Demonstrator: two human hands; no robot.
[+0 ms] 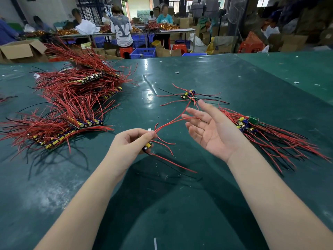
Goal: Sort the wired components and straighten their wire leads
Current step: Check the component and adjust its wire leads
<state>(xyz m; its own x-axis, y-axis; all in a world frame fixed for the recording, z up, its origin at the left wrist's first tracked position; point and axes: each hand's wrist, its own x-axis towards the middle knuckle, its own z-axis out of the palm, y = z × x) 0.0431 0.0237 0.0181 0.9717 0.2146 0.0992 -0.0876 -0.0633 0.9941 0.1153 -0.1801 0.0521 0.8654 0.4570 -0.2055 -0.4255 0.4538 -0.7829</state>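
My left hand (132, 144) grips a small wired component (148, 146) with a yellow capacitor, above the green table (162, 204). Its red leads (168, 123) fan up and to the right; others hang down toward me. My right hand (210, 129) is held palm up with fingers spread, and one long red lead crosses its fingertips. A small group of wired components (189, 95) lies beyond my right hand. A bundle of components with aligned leads (252, 127) lies to the right of it.
A large heap of panels with red wires (75, 98) covers the left of the table. Small white scraps (177, 72) dot the surface. Beyond the far edge, people work at other tables among cardboard boxes (21, 50), blue crates (143, 52) and red stools.
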